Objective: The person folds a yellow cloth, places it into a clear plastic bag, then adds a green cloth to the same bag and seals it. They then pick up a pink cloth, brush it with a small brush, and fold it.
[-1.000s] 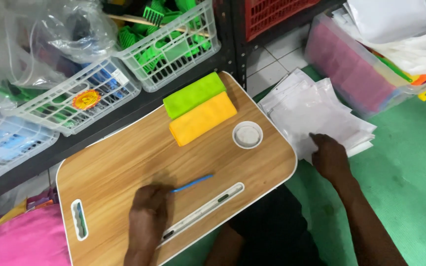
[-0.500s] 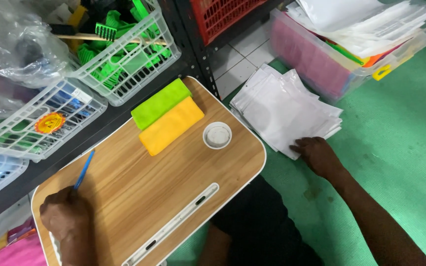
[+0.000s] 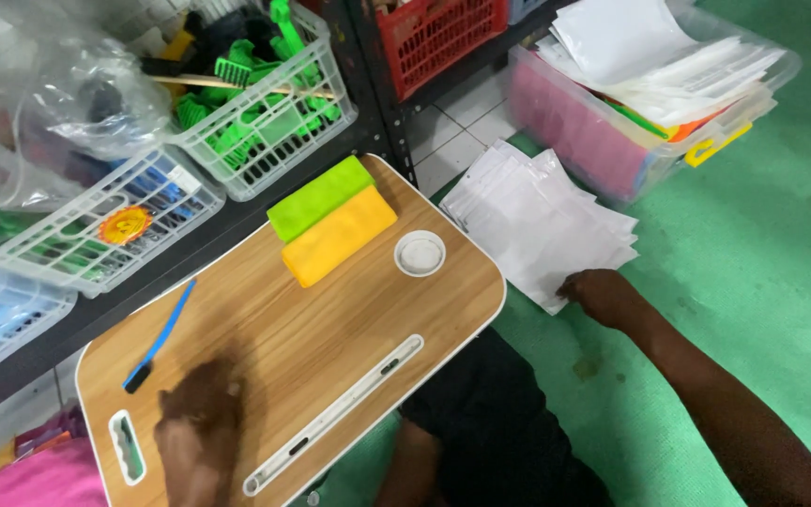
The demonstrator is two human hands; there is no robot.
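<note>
The left hand (image 3: 201, 427) lay blurred on the wooden tabletop (image 3: 330, 319), its grip empty, fingers loose as far as could be told. A blue toothbrush (image 3: 160, 335) rested just beside it, untouched. The right hand (image 3: 603, 293) pressed on a pile of clear plastic bags (image 3: 542, 221) on the green floor, fingers curled, grasping nothing.

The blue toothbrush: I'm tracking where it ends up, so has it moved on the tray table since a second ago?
Yes. The blue toothbrush went from the middle, near the long slot, to the table's far left edge.
</note>
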